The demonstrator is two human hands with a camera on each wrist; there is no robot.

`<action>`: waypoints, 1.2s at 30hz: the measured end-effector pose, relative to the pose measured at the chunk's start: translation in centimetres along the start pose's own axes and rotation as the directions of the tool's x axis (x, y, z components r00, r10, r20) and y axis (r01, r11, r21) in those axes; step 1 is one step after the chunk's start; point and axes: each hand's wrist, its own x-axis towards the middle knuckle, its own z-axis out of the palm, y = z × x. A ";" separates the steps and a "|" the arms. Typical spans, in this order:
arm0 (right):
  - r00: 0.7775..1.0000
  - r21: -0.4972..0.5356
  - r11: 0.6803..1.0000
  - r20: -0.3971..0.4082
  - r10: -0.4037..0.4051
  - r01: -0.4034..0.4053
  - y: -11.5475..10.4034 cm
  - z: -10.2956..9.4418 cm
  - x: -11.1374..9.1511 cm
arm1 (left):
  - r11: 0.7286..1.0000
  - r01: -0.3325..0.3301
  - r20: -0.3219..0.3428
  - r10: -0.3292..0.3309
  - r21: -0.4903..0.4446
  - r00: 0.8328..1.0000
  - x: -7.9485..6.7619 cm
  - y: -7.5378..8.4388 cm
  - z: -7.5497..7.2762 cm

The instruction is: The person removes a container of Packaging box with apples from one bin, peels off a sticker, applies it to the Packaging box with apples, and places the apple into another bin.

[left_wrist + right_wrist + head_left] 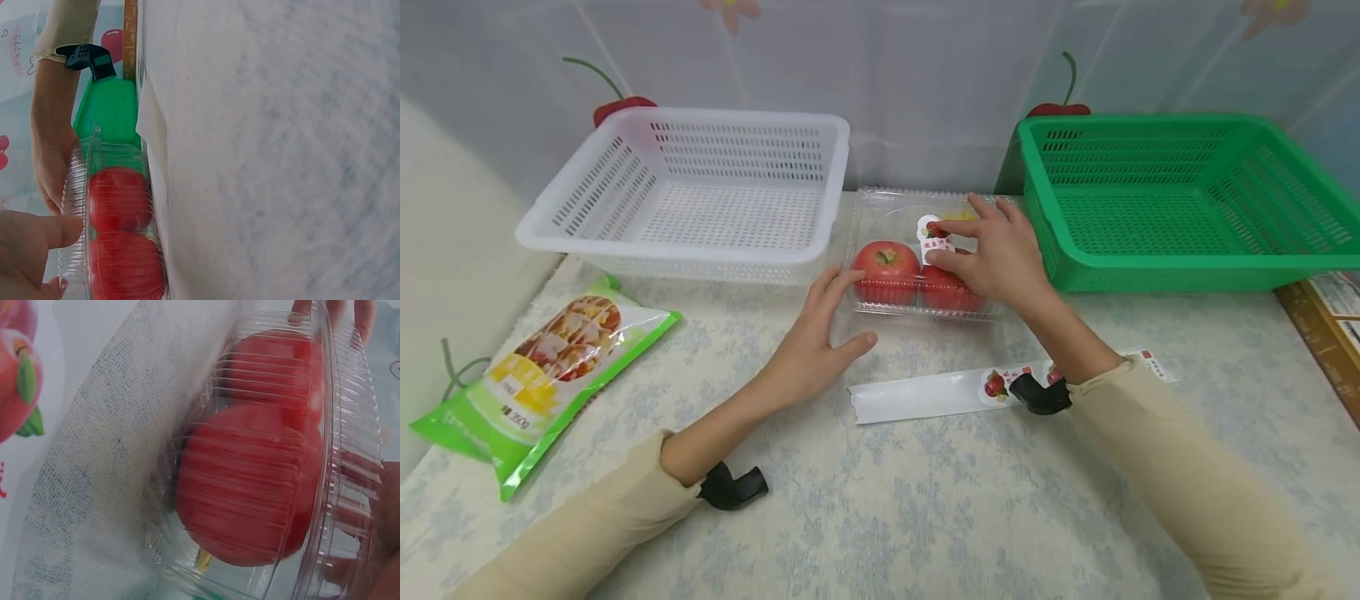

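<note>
A clear plastic clamshell box with red apples inside sits between two baskets in the head view. At its lid my right hand pinches a small white fruit-print sticker between thumb and index finger; the other fingers reach over the lid. My left hand is at the box's front left corner, fingers extended and thumb apart. The left wrist view shows the left thumb against the ribbed lid edge. Seen from the right wrist, two apples show through the box side; the sticker is hidden there.
A white backing strip with fruit stickers lies in front of the box, partly under the right forearm. A white basket stands left, a green basket right. A green-and-white food bag lies at the left.
</note>
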 end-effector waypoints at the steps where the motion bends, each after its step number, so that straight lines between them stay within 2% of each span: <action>1: 1.000 -0.013 1.000 -0.009 0.004 -0.005 -0.1 0.1 0.0 | 1.000 0.001 -0.001 -0.001 -0.002 1.000 0.0 0.0 0.0; 14: 0.999 -0.062 0.998 -0.045 -0.027 0.024 -0.1 0.4 -0.1 | 0.999 -0.011 0.001 0.011 -0.037 1.000 0.2 0.1 -0.1; 23: 0.998 -0.105 0.994 0.066 -0.016 0.023 -0.1 0.3 0.0 | 0.999 -0.001 0.004 0.002 -0.051 1.000 0.3 0.0 0.1; 30: 0.991 -0.125 0.991 0.129 -0.035 0.051 -0.2 -0.1 0.1 | 0.997 -0.027 0.002 0.027 -0.073 1.000 0.5 -0.2 0.1; 36: 0.984 -0.196 0.979 0.179 -0.012 0.048 -0.4 0.1 0.1 | 0.996 -0.026 0.000 0.026 -0.089 1.000 0.4 -0.2 0.0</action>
